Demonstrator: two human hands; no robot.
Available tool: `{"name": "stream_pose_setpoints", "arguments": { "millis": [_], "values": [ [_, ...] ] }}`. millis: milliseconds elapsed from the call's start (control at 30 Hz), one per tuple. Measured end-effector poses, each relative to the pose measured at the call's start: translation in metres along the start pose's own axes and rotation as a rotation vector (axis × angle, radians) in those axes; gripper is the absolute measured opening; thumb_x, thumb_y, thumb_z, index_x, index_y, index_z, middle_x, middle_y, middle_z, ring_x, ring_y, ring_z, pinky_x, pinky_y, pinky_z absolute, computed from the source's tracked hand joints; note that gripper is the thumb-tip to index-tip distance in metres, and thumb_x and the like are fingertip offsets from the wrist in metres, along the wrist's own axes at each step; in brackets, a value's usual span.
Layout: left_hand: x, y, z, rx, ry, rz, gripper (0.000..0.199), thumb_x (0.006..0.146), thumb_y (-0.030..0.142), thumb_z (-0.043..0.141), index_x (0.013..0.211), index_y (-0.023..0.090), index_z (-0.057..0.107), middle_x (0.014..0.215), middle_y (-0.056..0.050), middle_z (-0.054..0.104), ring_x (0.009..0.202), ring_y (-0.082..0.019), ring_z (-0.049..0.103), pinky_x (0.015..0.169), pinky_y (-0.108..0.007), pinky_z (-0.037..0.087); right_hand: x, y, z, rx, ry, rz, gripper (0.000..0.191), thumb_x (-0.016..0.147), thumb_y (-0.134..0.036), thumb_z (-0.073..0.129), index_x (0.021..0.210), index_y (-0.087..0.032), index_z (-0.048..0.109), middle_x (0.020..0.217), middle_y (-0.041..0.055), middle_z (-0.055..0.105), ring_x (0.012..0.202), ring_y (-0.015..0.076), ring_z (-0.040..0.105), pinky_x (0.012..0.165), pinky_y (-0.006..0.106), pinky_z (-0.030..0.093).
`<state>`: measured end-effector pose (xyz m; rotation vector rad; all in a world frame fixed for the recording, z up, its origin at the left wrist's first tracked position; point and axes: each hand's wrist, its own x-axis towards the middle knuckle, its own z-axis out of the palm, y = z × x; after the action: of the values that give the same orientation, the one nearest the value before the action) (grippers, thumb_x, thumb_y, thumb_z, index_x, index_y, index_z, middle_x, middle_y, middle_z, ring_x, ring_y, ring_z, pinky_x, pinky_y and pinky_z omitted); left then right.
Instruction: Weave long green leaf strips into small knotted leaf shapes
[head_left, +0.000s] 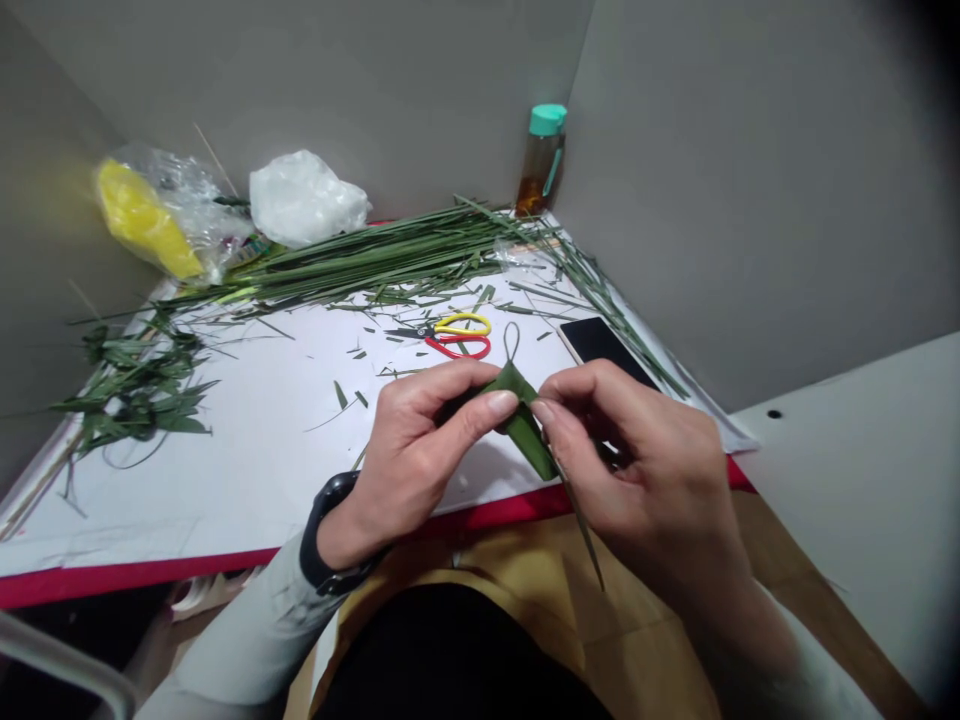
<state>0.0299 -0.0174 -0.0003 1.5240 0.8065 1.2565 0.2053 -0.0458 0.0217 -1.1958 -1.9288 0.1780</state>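
Between my two hands, above the table's front edge, is a green folded leaf piece (529, 440) with a pointed top and a thin loop standing up from it. My left hand (424, 440) pinches its left side between thumb and fingers. My right hand (626, 450) pinches at its right side, close to the left thumb. From under the right hand a narrow leaf strip (587, 535) hangs down past the table edge. Just beyond the hands lie scissors (457, 335) with one yellow and one red handle. The right fingertips are partly hidden.
Long green leaf strips (375, 255) lie across the back of the white table (247, 450), with scraps around. Finished-looking leaf pieces (146, 385) pile at left. A phone (607, 350), a bottle (541, 160), a white plastic bag (307, 198) and a yellow bag (146, 215) stand around. Walls enclose the back.
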Motion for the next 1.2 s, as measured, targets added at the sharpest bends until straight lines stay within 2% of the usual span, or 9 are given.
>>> {"name": "stream_pose_setpoints", "arguments": {
  "millis": [267,367,433,533,667,900,1000,1100,1200],
  "values": [
    [0.000,0.002,0.003,-0.058,-0.006,-0.057,0.006,0.091,0.025,0.076,0.092,0.023,0.081,0.083,-0.001,0.072,0.077,-0.016,0.062,0.073,-0.026,0.052,0.001,-0.003,-0.003,-0.002,0.004,-0.002,0.016,0.093,-0.007,0.059,0.083,-0.019,0.055,0.068,-0.0051,0.053,0.051,0.0068,0.038,0.048,0.025,0.030],
    [-0.002,0.001,0.005,-0.122,-0.006,-0.050,0.012,0.093,0.022,0.072,0.097,0.027,0.083,0.081,0.000,0.072,0.076,-0.014,0.063,0.075,-0.025,0.052,0.001,-0.004,-0.005,0.013,0.008,0.000,0.016,0.094,-0.007,0.059,0.083,-0.019,0.055,0.066,-0.0058,0.050,0.050,0.0067,0.036,0.048,0.026,0.029],
    [-0.003,0.000,0.006,-0.149,0.008,-0.059,0.015,0.094,0.022,0.071,0.100,0.029,0.083,0.080,0.000,0.071,0.075,-0.014,0.063,0.075,-0.025,0.053,0.002,-0.004,-0.006,0.026,0.000,0.011,0.016,0.094,-0.008,0.059,0.082,-0.019,0.056,0.063,-0.0066,0.048,0.048,0.0066,0.034,0.046,0.026,0.028],
    [-0.004,-0.002,0.009,-0.129,0.054,-0.081,0.011,0.093,0.026,0.074,0.098,0.026,0.084,0.077,-0.001,0.071,0.073,-0.016,0.064,0.073,-0.027,0.055,0.000,-0.002,-0.007,0.032,-0.020,0.034,0.017,0.094,-0.009,0.060,0.081,-0.019,0.056,0.061,-0.0072,0.046,0.046,0.0063,0.033,0.044,0.025,0.026],
    [-0.006,-0.006,0.014,-0.127,0.106,-0.046,0.009,0.090,0.024,0.076,0.094,0.027,0.084,0.074,0.001,0.072,0.069,-0.014,0.064,0.070,-0.025,0.055,-0.007,0.001,-0.005,0.061,-0.018,0.059,0.017,0.092,-0.007,0.060,0.080,-0.019,0.056,0.061,-0.0075,0.046,0.047,0.0057,0.035,0.044,0.023,0.027],
    [-0.004,-0.004,0.013,-0.150,0.011,-0.059,0.013,0.094,0.021,0.073,0.096,0.028,0.084,0.075,0.002,0.069,0.071,-0.013,0.062,0.072,-0.023,0.052,-0.011,0.000,-0.007,0.045,0.010,0.049,0.015,0.093,-0.007,0.060,0.082,-0.017,0.057,0.065,-0.0069,0.051,0.052,0.0046,0.038,0.047,0.021,0.030],
    [-0.004,0.001,0.011,-0.097,-0.020,-0.072,0.014,0.096,0.025,0.070,0.102,0.026,0.083,0.085,-0.001,0.073,0.079,-0.016,0.066,0.078,-0.026,0.054,-0.010,-0.001,-0.008,0.057,-0.007,0.053,0.015,0.093,-0.008,0.059,0.081,-0.017,0.056,0.064,-0.0071,0.050,0.050,0.0046,0.037,0.045,0.021,0.029],
    [-0.006,0.005,0.011,-0.031,-0.021,-0.029,0.023,0.088,0.024,0.079,0.111,0.027,0.079,0.108,-0.002,0.077,0.096,-0.020,0.069,0.084,-0.029,0.055,-0.009,-0.002,-0.009,0.041,-0.002,0.033,0.015,0.092,-0.008,0.058,0.081,-0.018,0.056,0.062,-0.0073,0.050,0.048,0.0047,0.036,0.044,0.022,0.029],
    [-0.008,0.007,0.010,-0.006,-0.013,0.023,0.030,0.083,0.019,0.084,0.110,0.029,0.078,0.109,-0.001,0.076,0.101,-0.021,0.068,0.088,-0.030,0.054,-0.008,-0.004,-0.011,0.018,-0.037,0.005,0.015,0.092,-0.008,0.058,0.081,-0.018,0.057,0.063,-0.0072,0.050,0.047,0.0048,0.037,0.046,0.023,0.029]
  ]
}}
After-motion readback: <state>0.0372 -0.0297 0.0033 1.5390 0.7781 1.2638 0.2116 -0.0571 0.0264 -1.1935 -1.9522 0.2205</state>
